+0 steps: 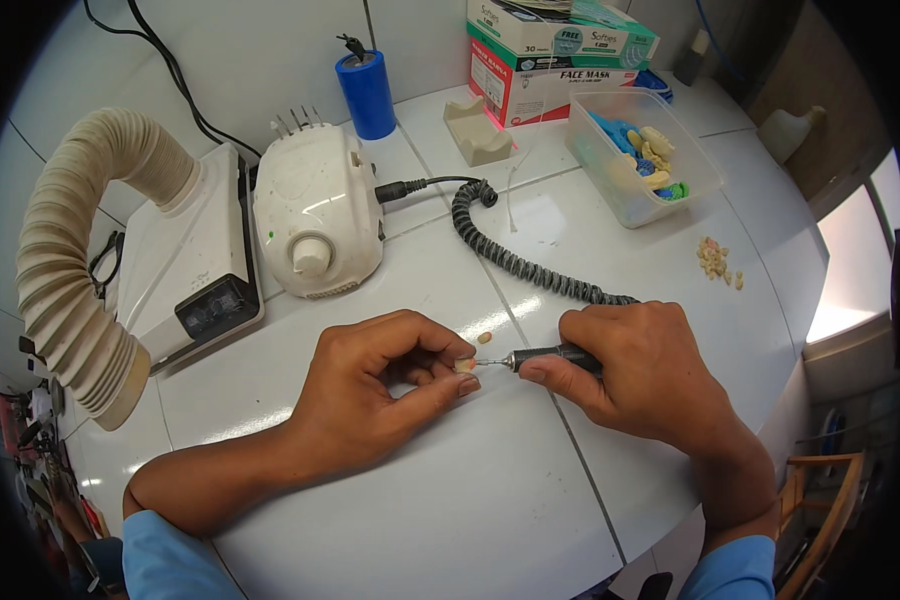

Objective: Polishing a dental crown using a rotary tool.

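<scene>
This is a dental lab bench: a white tiled counter (490, 500) carries a micromotor control box (315, 225) with a coiled cord (515, 262), a dust extractor (185, 270) with a ribbed hose (70, 260), a clear tub of tooth models (640, 155), loose teeth (715, 260) and mask boxes (545, 55).
</scene>
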### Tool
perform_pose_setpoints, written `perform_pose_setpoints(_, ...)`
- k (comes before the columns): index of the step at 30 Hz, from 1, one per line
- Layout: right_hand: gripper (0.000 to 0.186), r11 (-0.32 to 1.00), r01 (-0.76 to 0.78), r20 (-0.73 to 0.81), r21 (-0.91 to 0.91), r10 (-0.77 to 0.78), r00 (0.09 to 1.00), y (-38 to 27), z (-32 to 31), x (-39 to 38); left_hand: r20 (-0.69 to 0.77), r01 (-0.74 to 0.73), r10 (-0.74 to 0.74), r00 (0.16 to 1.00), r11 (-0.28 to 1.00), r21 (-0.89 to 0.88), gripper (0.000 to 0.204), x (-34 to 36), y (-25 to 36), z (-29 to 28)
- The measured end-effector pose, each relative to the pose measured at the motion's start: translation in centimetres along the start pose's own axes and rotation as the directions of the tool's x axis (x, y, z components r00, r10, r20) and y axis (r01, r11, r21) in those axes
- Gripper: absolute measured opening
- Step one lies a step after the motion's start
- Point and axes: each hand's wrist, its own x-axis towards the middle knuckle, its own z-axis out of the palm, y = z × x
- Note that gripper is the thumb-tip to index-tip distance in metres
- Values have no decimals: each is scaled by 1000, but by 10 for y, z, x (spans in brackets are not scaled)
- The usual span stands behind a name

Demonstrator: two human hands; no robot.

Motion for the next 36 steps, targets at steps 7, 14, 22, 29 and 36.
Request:
perform_pose_setpoints(7, 62, 1000, -2, 11, 15, 2, 1000, 1, -1, 0, 19, -27, 26, 999, 999, 38, 18, 1, 2, -1)
perform_pose_setpoints(14, 61, 1000, -10, 17, 17, 10, 1000, 0, -1, 0, 33, -53, 51, 998, 996, 68, 16, 0, 1, -2)
perform_pose_setpoints(22, 62, 1000, -6, 16, 14, 6, 1000, 0, 0, -1, 29, -71, 69, 997, 993, 96, 17, 0, 2, -1)
perform_pose_setpoints(29, 64, 1000, -12, 36, 12, 12, 999, 0, -3, 0, 33, -46, 43, 999, 995, 89, 17, 1, 2, -2)
perform_pose_setpoints(36, 64, 1000, -6, 31, 17, 5, 999, 2, -1, 0, 11, -32, 31, 999, 997, 70, 19, 0, 2, 0)
